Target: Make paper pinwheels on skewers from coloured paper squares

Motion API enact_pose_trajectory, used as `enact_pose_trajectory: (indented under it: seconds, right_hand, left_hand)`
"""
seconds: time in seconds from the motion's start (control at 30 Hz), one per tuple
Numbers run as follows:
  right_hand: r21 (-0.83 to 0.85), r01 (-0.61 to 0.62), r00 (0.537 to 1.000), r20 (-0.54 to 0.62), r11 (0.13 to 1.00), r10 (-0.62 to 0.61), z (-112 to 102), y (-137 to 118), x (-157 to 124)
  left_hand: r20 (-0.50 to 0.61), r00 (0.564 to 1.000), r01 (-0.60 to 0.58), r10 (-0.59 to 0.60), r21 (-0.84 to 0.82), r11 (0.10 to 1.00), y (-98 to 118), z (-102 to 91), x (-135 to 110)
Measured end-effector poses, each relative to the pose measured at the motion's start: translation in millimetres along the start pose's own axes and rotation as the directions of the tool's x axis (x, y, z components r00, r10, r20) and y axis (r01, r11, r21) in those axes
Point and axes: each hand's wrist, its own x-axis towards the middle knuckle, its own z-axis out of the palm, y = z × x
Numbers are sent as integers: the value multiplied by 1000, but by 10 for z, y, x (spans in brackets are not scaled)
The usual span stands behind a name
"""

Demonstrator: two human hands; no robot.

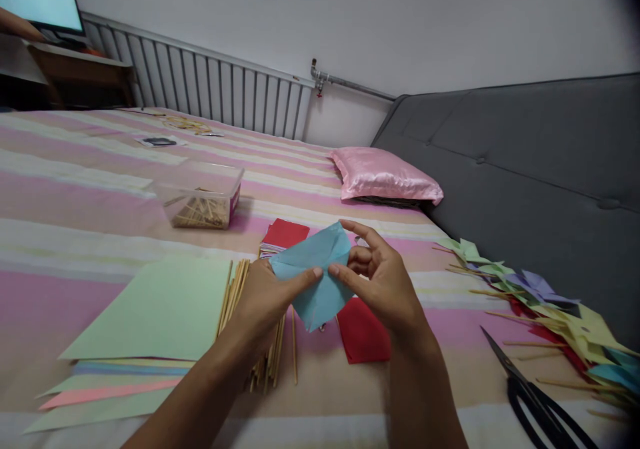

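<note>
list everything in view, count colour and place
blue folded paper: one, light blue, pinched in mid-air, centre
red sheet: one, red, lying just below it
small paper stack: one, red on top, behind it
large sheets: several, green on top, near left
wooden sticks: a bundle, tan, right of the large sheets
clear box: one, see-through, sticks inside, mid left
headboard: one, grey, right
pillow: one, pink, by the headboard
scissors: one pair, black, near right
folded pieces on sticks: a row, mixed colours, right edge
radiator: one, white, far wall
striped cover: one, pink and cream, under everything
left hand: one, pinches the paper's left side
right hand: one, pinches its right side
</note>
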Motion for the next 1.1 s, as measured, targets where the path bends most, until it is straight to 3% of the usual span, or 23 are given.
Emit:
enact_pose_trajectory:
  seconds: [0.13, 0.33, 0.4, 0.5, 0.63, 0.83, 1.1]
  right_hand:
    - [-119, 98, 994, -39, 988, -104, 9, -36, -2]
    - [-359, 268, 939, -111, 894, -327, -49, -149, -81]
    - [-373, 281, 947, -44, 884, -319, -64, -170, -107]
    - [-324, 271, 961, 147, 906, -235, -56, -157, -117]
    - [-236, 248, 941, 291, 940, -175, 10, -86, -79]
    - [-213, 277, 946, 234, 937, -226, 63, -37, -28]
    - [-121, 189, 979, 100, 975, -178, 126, -50, -19]
  left_hand:
    - [-56, 998, -35, 31, -55, 998, -10, -37, 38]
    - [-206, 978, -58, 18, -186, 981, 103, -133, 74]
    - [-212, 977, -40, -7, -217, 975, 140, -163, 77]
    - [-184, 983, -24, -26, -264, 964, 170, -189, 79]
    - [-159, 986, 6, -57, -303, 953, 179, -176, 70]
    - [-106, 991, 46, -81, -302, 952, 158, -138, 35]
    - [-109, 993, -64, 36, -268, 961, 126, -44, -41]
